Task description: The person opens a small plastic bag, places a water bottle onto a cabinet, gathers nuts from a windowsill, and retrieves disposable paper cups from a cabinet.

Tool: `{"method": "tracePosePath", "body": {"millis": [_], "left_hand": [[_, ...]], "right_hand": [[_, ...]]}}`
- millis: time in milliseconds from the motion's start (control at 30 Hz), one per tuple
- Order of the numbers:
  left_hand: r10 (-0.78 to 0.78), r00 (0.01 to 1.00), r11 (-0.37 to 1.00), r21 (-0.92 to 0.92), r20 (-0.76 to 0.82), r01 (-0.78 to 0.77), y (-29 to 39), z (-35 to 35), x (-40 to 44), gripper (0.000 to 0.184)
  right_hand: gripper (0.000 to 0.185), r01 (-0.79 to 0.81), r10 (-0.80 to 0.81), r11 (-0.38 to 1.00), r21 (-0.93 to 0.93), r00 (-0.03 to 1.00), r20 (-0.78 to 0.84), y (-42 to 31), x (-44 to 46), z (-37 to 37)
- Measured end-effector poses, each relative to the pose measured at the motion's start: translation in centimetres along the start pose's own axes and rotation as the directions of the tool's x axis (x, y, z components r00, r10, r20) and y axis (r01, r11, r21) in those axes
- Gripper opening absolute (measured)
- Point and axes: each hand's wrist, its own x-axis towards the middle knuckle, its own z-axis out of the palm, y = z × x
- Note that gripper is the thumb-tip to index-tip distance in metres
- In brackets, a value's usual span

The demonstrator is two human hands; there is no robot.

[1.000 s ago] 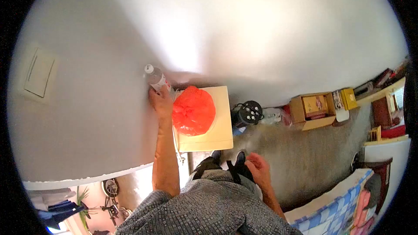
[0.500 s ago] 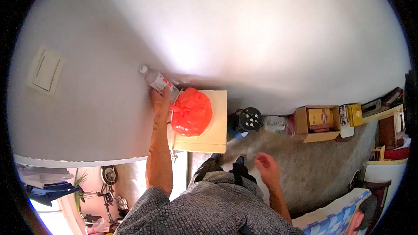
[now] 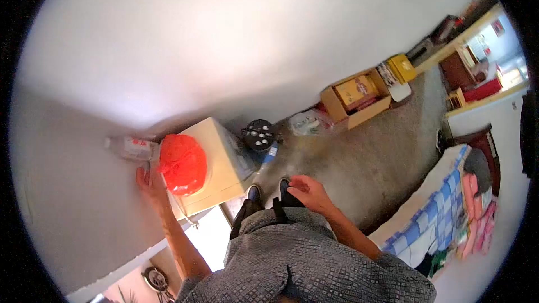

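A clear plastic bottle (image 3: pixel 135 148) with a white cap and a red-and-white label stands in the wall corner beside the cream cabinet (image 3: pixel 219 140). My left hand (image 3: pixel 150 186) is just below the bottle, by the cabinet's left side, fingers apart and holding nothing. On the cabinet top sits a knotted red plastic bag (image 3: pixel 185 163), close to that hand. My right hand (image 3: pixel 310 193) hangs above the floor in front of my body, fingers loosely curved with nothing in them. Whether my left fingertips still brush the bottle is hard to see.
Along the wall stand a round black object with white spots (image 3: pixel 259 134), a clear plastic bag (image 3: pixel 306 123), an open cardboard box (image 3: pixel 365 113) and a yellow box (image 3: pixel 402 68). A bed with a blue-checked cover (image 3: pixel 426 213) is at right. A doorway opens at far right.
My left hand has come off the bottle and dropped below it. The view has swung to the right, and my right hand now lies nearer my body's middle.
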Motion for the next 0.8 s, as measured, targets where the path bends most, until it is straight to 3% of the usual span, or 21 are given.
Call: {"method": "tracePosePath", "body": {"millis": [67, 200, 300, 400, 433, 500, 567, 767, 800], "left_hand": [[-0.149, 0.982, 0.937, -0.335, -0.113, 0.103, 0.0, 0.4, -1.8, 0.059], [-0.147, 0.987, 0.974, -0.186, -0.066, 0.133, 4.0, -0.1, -6.1, 0.053], [-0.115, 0.993, 0.946, -0.304, -0.001, 0.109, 4.5, 0.3, -7.8, 0.048], [-0.202, 0.979, 0.898, -0.404, -0.026, 0.175, 8.5, 0.0, -9.8, 0.049], [-0.165, 0.985, 0.933, -0.332, -0.055, 0.138, 8.4, -0.2, -10.6, 0.050], [-0.179, 0.984, 0.931, -0.325, -0.012, 0.166, 10.5, -1.6, -11.7, 0.050], [-0.219, 0.972, 0.964, -0.170, -0.080, 0.203, 9.7, -2.1, -13.9, 0.050], [-0.430, 0.883, 0.902, -0.131, -0.186, 0.412, 9.2, -5.5, -22.6, 0.055], [-0.468, 0.859, 0.883, -0.134, -0.208, 0.449, 9.1, -6.2, -24.0, 0.055]], "right_hand": [[0.045, -0.009, 0.007, 0.999, -0.044, 0.999, -0.039, 0.2, -0.5, -0.2], [0.046, -0.033, 0.029, 0.997, -0.071, 0.998, -0.057, 0.6, -1.4, -0.6], [0.047, -0.081, 0.078, 0.992, -0.096, 0.996, -0.031, 1.7, -1.4, -1.2], [0.046, -0.023, 0.023, 0.995, -0.099, 1.000, -0.001, 2.8, -1.0, -1.9], [0.046, -0.001, 0.008, 0.994, -0.110, 0.998, 0.062, 2.9, -0.8, -2.0], [0.045, -0.107, 0.112, 0.987, -0.118, 0.993, 0.035, 2.0, -0.8, -2.0], [0.043, -0.070, 0.090, 0.987, -0.141, 0.987, 0.136, 2.1, -0.5, -2.2], [0.045, 0.014, 0.088, 0.966, -0.258, 0.921, 0.379, 1.8, 1.7, -1.4], [0.038, 0.002, 0.090, 0.975, -0.223, 0.912, 0.400, 2.5, 1.9, -1.0]]}}
